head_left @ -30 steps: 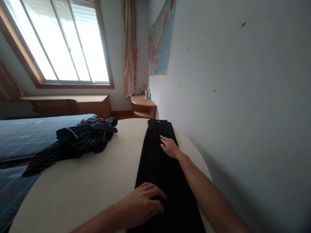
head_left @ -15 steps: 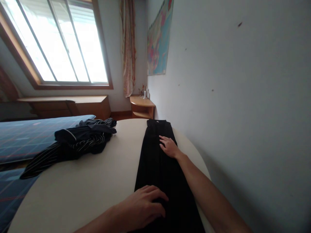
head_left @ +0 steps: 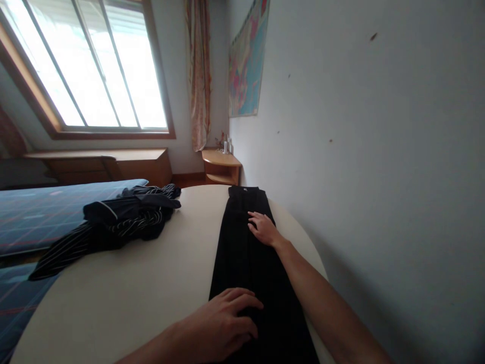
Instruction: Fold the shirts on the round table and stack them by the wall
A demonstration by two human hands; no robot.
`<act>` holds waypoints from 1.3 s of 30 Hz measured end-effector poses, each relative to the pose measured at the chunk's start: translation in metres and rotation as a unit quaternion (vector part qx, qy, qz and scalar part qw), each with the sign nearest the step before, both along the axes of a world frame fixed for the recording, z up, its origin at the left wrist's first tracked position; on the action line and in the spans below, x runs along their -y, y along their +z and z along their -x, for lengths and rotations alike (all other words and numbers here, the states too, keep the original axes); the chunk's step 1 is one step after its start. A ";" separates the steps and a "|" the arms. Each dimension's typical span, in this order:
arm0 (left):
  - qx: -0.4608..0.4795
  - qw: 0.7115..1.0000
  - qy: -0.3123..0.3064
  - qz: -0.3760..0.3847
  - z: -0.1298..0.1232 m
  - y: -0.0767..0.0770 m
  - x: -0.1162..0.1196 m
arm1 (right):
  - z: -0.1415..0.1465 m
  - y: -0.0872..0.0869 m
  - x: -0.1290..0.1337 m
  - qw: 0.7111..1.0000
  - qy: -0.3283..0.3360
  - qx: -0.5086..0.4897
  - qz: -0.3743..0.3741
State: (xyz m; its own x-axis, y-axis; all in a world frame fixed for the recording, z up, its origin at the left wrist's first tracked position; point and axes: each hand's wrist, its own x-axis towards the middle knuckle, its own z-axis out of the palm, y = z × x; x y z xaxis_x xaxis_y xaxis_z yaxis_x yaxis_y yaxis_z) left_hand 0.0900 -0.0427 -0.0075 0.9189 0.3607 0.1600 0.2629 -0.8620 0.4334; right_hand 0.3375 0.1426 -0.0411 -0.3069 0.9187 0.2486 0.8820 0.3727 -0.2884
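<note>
The long black pants (head_left: 235, 253) lie flat on the right side of the round, pale counter (head_left: 132, 293), from about 1 o'clock down to 5 o'clock. Their long way runs almost straight up and down, leaning a little, with the waist end pointing close to 12 o'clock and the legs running toward 6 o'clock, out of the view at the bottom. The right hand (head_left: 264, 230) rests on the pants below the waist, palm down, its fingers a bit spread and holding nothing. The left hand (head_left: 229, 321) is over the lower part, toward 6 o'clock, with its fingers bent and its thumb apart from them. The cloth is so dark that I can't be sure if those fingertips touch it. The step looks like making the cloth smooth. To do that well, I think the right hand should press softly so the waist can't slip, while the left strokes toward 6 o'clock with flatter fingers, so the cloth doesn't bunch up. A heap of dark, striped clothes (head_left: 129, 215) sits at 10 o'clock.
</note>
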 end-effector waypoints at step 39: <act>-0.020 0.979 0.011 0.200 0.021 0.043 -0.002 | 0.013 0.035 0.039 0.994 0.107 0.006 0.032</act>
